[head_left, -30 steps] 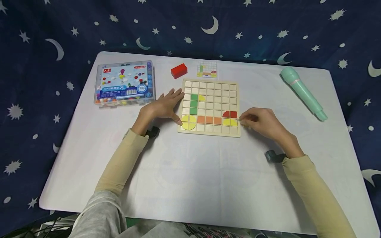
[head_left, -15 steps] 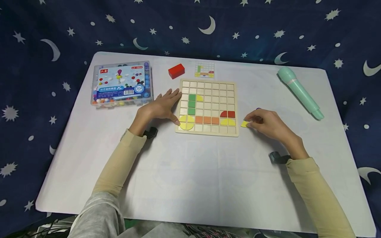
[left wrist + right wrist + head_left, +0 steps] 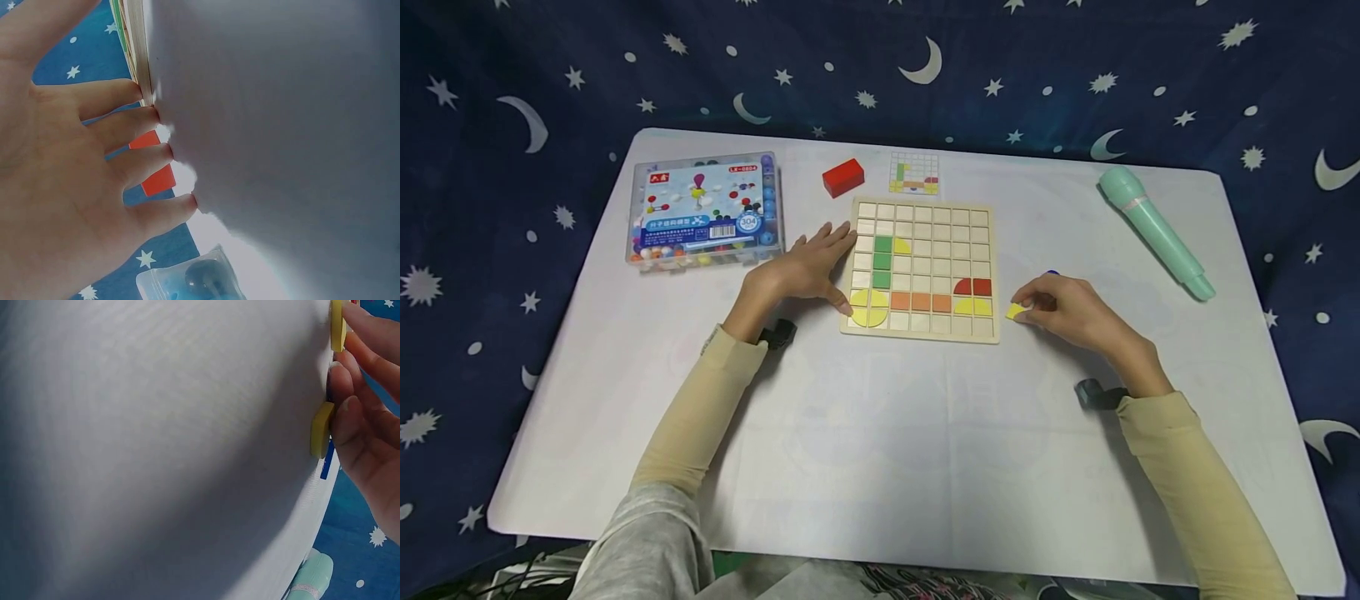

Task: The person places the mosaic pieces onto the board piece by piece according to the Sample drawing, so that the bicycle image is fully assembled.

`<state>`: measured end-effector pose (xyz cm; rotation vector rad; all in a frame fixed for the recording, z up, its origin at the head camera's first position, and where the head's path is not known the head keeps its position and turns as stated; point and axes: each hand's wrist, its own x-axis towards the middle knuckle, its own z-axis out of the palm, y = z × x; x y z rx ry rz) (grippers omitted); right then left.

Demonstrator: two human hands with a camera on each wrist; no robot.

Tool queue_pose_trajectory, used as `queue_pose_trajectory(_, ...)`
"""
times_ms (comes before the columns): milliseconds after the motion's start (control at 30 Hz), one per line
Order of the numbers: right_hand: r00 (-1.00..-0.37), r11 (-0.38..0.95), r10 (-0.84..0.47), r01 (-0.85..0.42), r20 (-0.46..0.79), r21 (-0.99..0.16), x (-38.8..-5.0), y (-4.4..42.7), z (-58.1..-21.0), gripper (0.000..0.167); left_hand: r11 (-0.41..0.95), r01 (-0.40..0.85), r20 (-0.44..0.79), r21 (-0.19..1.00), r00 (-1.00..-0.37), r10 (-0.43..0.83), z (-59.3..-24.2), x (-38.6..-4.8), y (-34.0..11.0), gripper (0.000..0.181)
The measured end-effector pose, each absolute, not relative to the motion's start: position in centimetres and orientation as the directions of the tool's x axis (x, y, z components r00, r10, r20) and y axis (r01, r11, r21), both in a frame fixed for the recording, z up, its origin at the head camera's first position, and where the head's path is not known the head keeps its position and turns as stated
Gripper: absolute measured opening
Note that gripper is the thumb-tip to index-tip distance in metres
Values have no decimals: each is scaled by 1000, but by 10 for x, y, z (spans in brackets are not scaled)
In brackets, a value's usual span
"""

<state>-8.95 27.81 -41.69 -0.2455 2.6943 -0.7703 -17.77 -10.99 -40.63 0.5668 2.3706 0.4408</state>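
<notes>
A square wooden grid board (image 3: 947,337) lies on the table, bearing green, yellow, orange and red tiles. My left hand (image 3: 805,267) rests with spread fingers at the board's left edge, its thumb touching the lower left corner by a circle of yellow tiles (image 3: 868,308). In the left wrist view its fingertips touch the white tabletop. To the right of the board, my right hand (image 3: 1063,308) pinches a small yellow tile (image 3: 1015,311) between thumb and fingers. The right wrist view has a second yellow tile (image 3: 321,430) by the lower fingers and a blue piece (image 3: 327,460) beside it.
Behind the board lie a small pattern card (image 3: 914,173) and a red block (image 3: 843,178). A clear plastic box of coloured beads (image 3: 706,212) stands at the back left. A mint green microphone-shaped object (image 3: 1156,232) lies at the right. A starry dark cloth hangs behind the table.
My right hand has drawn slightly right, away from the board's edge, and the yellow tile at its fingertips has come into view. The left hand keeps its place on the board.
</notes>
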Motion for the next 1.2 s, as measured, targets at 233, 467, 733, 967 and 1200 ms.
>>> queue_pose_trajectory(233, -928, 838, -257, -76, -268, -540, -91, 279, -417, 23, 852, 281, -517, 442, -696, 498, -408, -178, -110, 127)
queue_pose_trajectory(467, -933, 831, -234, -47, -272, -555, -92, 279, -419, 15, 853, 281, -517, 440, -698, 496, -408, -178, -111, 127)
queue_pose_trajectory(733, -925, 806, -227, -3, -304, -592, -91, 281, -416, 17, 852, 287, -514, 438, -697, 500, -405, -178, -110, 126)
queue_pose_trajectory(967, -907, 773, -211, 73, -364, -630, -91, 282, -412, 25, 854, 280, -515, 440, -700, 495, -405, -178, -110, 127)
queue_pose_trajectory(1200, -881, 740, -238, 108, -409, -664, -91, 276, -409, 33, 852, 281, -516, 441, -697, 497, -406, -177, -110, 126)
